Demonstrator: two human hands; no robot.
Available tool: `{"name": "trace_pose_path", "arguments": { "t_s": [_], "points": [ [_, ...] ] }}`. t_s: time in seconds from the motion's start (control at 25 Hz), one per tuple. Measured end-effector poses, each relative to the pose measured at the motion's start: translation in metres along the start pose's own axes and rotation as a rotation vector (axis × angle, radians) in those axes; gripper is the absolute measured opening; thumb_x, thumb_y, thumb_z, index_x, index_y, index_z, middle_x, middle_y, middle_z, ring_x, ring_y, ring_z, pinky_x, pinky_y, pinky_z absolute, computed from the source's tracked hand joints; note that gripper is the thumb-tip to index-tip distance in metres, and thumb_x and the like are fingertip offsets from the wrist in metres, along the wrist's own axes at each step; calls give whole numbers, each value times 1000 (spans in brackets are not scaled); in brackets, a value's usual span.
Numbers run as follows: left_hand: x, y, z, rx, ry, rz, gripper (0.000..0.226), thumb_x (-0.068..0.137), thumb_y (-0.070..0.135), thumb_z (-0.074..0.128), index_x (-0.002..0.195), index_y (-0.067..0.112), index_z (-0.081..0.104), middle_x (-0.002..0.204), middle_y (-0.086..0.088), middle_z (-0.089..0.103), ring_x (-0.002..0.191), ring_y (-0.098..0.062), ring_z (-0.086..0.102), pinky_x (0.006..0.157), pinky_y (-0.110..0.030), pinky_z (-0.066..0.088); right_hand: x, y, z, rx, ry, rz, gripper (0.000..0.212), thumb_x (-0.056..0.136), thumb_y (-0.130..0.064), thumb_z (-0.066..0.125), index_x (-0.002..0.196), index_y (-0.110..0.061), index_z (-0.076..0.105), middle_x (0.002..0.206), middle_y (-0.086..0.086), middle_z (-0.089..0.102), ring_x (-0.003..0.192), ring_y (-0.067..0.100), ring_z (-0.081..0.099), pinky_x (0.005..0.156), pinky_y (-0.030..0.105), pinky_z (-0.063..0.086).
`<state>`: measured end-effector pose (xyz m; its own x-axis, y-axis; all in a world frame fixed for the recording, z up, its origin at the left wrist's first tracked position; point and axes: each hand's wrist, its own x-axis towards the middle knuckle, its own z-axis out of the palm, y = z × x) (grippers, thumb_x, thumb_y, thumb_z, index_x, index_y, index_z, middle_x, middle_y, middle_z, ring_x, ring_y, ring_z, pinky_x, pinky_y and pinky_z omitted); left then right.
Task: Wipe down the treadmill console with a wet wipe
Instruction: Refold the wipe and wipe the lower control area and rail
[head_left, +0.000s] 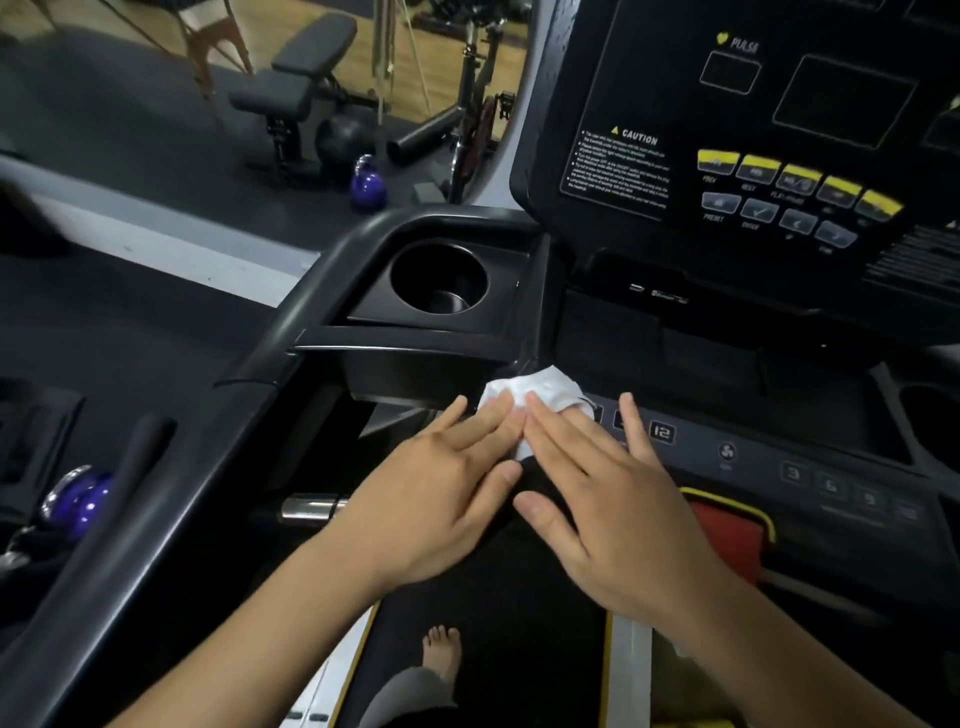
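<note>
Wet wipe (540, 392) sits bunched and white on the lower edge of the treadmill console (727, 322), just below the cup holder (439, 278). I see my left hand (441, 499) and right hand (597, 499) both flat, fingers spread, fingertips pressing onto the wipe rather than pinching it. Beside the right fingers a key reads "12" (662, 432); further right are "3", "6", "9". Higher up, the panel shows "PULSE" (744, 44), "CAUTION" (639, 138), "PRESET" and "ENTER".
</note>
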<state>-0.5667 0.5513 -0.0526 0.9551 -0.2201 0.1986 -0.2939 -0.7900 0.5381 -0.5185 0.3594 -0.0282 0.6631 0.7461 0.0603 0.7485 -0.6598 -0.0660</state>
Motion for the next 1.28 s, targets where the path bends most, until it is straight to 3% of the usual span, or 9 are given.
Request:
{"name": "trace_pose_path", "arguments": {
  "t_s": [0.12,0.32,0.48,0.6,0.72,0.8,0.88,1.08,1.28],
  "points": [
    [-22,8,1,-106,50,-39,47,100,36,37,137,14,56,148,-3,49,141,-6,35,119,-31,27,-18,-15,6,-13,11,-11,62,100,-55,20,146,-18,40,155,-6,35,142,11,29,114,63,13],
    [-50,17,-2,-75,168,-138,37,93,36,49,113,18,75,127,-4,67,123,-3,55,101,-11,39,-37,-33,14,76,43,-78,57,97,-55,29,135,-19,53,150,-2,43,133,15,40,111,67,19],
    [-15,27,-1,32,75,-187,45,95,38,47,138,31,54,150,3,48,124,-19,57,97,-26,46,-15,-9,8,55,53,49,63,97,-56,17,143,-22,43,157,-6,31,139,11,33,112,69,5],
    [15,43,0,77,61,-234,46,101,34,45,146,40,41,159,10,29,129,-19,50,94,-25,41,0,0,0,-10,60,194,69,96,-55,5,147,-22,37,159,-9,26,142,8,24,110,71,-1],
    [-7,40,1,103,35,-229,44,97,38,42,140,38,51,157,-2,36,117,-28,60,92,-32,49,-20,-20,3,11,90,209,65,97,-55,13,141,-20,47,151,-8,41,138,11,33,110,72,3],
    [-26,33,0,144,-8,-182,44,94,43,42,135,38,57,151,-4,45,91,-24,70,79,-35,55,-39,-35,8,21,100,164,62,97,-55,20,136,-19,54,144,-5,50,132,13,42,109,73,9],
    [-22,25,-1,193,-61,-148,46,93,48,37,134,39,56,144,-1,52,82,-21,69,71,-34,54,-36,-33,7,3,64,180,63,97,-56,20,136,-20,54,146,-6,49,134,12,40,109,74,8],
    [14,30,3,267,-40,-149,47,99,37,40,146,34,42,151,-8,40,106,-36,62,81,-39,51,-17,-16,4,14,41,310,66,96,-57,7,151,-26,27,162,-8,13,148,7,0,110,71,-6],
    [-36,38,6,464,-12,-93,44,96,42,39,132,26,60,136,-27,54,105,-43,65,90,-44,53,-55,-42,14,67,37,262,62,100,-56,14,145,-25,41,157,-6,30,147,10,17,108,73,11]
  ]
}}
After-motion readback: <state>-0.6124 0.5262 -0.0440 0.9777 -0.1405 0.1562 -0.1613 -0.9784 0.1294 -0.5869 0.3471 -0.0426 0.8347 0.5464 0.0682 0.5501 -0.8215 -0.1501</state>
